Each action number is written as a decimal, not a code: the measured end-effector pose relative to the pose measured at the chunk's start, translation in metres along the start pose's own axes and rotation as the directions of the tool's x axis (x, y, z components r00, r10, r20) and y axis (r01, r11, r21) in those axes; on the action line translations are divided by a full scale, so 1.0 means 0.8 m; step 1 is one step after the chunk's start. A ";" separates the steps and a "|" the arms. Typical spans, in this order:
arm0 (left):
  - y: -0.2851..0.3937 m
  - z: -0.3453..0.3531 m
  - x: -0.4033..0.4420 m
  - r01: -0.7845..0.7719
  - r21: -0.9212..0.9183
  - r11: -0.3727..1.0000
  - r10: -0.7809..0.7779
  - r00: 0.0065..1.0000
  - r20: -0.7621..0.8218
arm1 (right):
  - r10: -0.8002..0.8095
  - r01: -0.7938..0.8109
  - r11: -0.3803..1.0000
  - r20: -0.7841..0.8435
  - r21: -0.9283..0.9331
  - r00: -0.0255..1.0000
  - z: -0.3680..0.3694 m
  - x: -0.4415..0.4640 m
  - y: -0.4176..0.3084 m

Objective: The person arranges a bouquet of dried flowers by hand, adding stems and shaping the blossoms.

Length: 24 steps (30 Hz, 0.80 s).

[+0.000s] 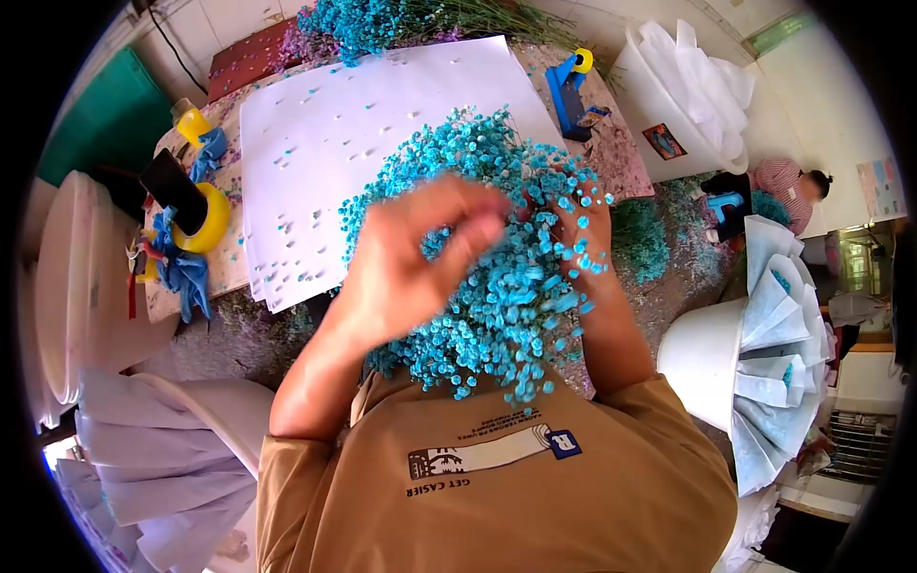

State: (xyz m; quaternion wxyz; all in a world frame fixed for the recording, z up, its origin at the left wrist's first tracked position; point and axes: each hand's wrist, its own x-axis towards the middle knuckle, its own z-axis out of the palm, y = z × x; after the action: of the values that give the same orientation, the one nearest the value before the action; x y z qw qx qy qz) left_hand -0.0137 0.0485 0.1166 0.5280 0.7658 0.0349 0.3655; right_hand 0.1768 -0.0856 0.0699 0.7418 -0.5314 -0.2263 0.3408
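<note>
A large bunch of blue baby's breath is held up in front of my chest, its stems hidden under the blossoms. My right hand is closed around the bunch at its right side, partly covered by small blue flowers. In front of the blossoms is my left hand, smeared by motion, with thumb and fingers drawn together in a pinch. Whatever lies between those fingertips is too blurred to make out. Beyond the bunch, white paper sheets sprinkled with loose petals lie on the table.
More blue flowers lie at the table's back edge. A blue tape dispenser stands right, a phone on a yellow tape roll left. White tubs with wrapped bouquets flank me. Another person sits far right.
</note>
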 end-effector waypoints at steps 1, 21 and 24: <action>-0.003 -0.004 0.010 0.103 0.047 0.994 -0.100 0.994 -0.046 | 0.002 -0.002 1.000 0.004 0.006 1.000 -0.005 0.000 0.006; -0.001 0.013 0.028 0.235 0.090 0.968 -0.241 0.968 0.073 | -0.186 0.188 0.976 0.027 -0.108 0.982 -0.005 -0.010 0.023; -0.021 0.023 0.032 -0.085 0.283 0.955 0.087 0.996 0.008 | -0.273 0.283 0.953 0.092 -0.112 0.958 -0.004 -0.008 0.026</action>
State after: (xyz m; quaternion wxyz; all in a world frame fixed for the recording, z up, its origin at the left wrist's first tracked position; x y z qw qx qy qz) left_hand 0.0217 0.0527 0.1130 0.3965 0.8334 0.0548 0.3811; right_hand 0.1695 -0.0885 0.0495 0.7388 -0.5263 -0.3472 0.2380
